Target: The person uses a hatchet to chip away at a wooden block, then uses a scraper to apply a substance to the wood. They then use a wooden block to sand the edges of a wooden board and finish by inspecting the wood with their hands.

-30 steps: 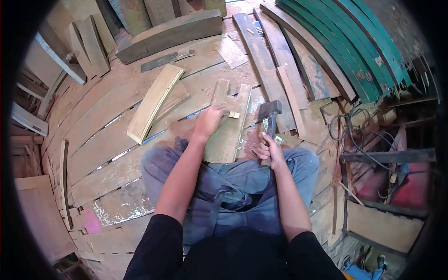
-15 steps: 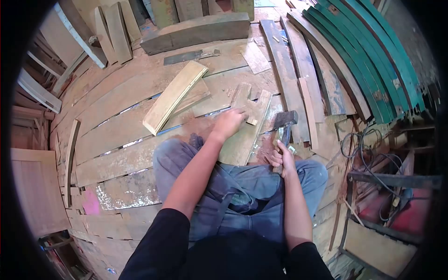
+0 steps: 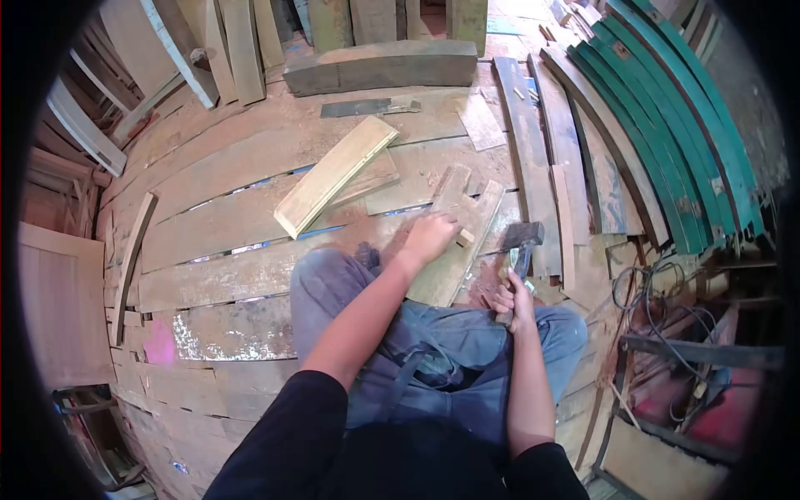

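My left hand (image 3: 432, 238) is closed on a small wood block (image 3: 466, 238), whose pale end sticks out past the fingertips. Hand and block are over a flat wooden board (image 3: 442, 279) with a notch in its far end, which lies on the floor in front of my lap. My right hand (image 3: 515, 302) grips a hammer (image 3: 523, 236) by its handle, the dark metal head raised just right of the board. A pale curved plank (image 3: 337, 177) rests across another piece of wood beyond my left knee.
Long planks (image 3: 529, 158) lie on the right, beside a stack of green curved pieces (image 3: 667, 117). A thick curved beam (image 3: 379, 68) lies at the far side. Black cables (image 3: 650, 287) hang over a frame on the right. The plank floor (image 3: 208, 283) has gaps.
The whole view has shifted, so things appear a little further right and lower. Both hands keep nearly the same place over the board, with the block and hammer still held.
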The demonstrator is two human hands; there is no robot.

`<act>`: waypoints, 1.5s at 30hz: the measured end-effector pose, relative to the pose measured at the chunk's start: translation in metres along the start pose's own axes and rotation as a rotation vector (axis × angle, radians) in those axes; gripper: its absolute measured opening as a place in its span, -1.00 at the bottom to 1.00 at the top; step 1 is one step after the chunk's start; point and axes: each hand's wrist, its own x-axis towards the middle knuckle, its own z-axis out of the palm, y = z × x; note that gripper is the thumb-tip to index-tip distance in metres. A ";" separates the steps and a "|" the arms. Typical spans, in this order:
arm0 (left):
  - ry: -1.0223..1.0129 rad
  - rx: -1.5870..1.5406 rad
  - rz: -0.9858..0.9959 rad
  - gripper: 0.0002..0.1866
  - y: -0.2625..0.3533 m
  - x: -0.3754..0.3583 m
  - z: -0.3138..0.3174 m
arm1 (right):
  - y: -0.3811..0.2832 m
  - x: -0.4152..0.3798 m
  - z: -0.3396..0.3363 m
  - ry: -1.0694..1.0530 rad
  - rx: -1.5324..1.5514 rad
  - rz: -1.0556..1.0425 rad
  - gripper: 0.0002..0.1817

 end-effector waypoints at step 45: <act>0.068 0.297 0.220 -0.89 0.000 -0.003 0.013 | 0.034 -0.061 0.005 0.090 0.064 -0.286 -0.59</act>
